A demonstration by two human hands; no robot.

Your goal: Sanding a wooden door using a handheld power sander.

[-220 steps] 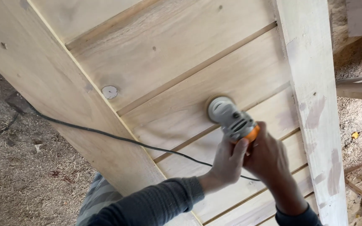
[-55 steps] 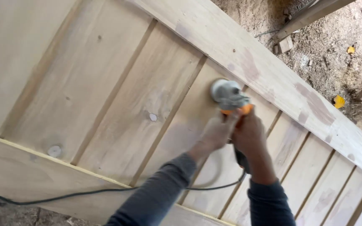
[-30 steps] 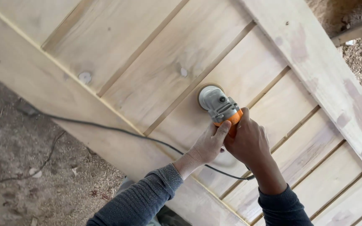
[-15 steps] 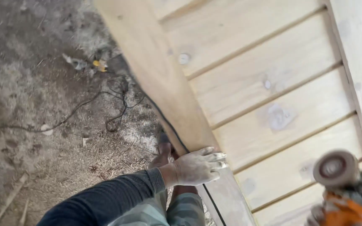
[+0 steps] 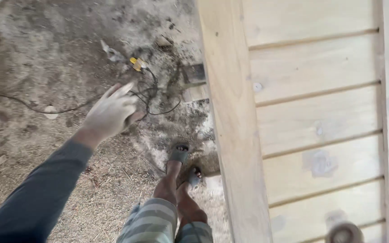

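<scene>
Off the wood comes the left hand (image 5: 111, 112), which half a second ago rested on the door's edge and now swings out over the dirt floor (image 5: 32, 58), fingers spread and holding nothing. View has swung left too, so the sander's round disc (image 5: 344, 234) has dropped to a sliver at the bottom edge, sitting low on the wooden door panel (image 5: 316, 117). Right hand is out of shot, so I cannot tell what it grips. Judging the work: the boards look pale and smooth, with grey filler patches showing on the lower ones, so much sanding seems done, though how much remains I cannot say. No packages, labels or signs anywhere; only a small yellow scrap (image 5: 137, 64) and a tangle of black cable (image 5: 154, 96) on the ground, above the sandalled feet (image 5: 183, 166).
</scene>
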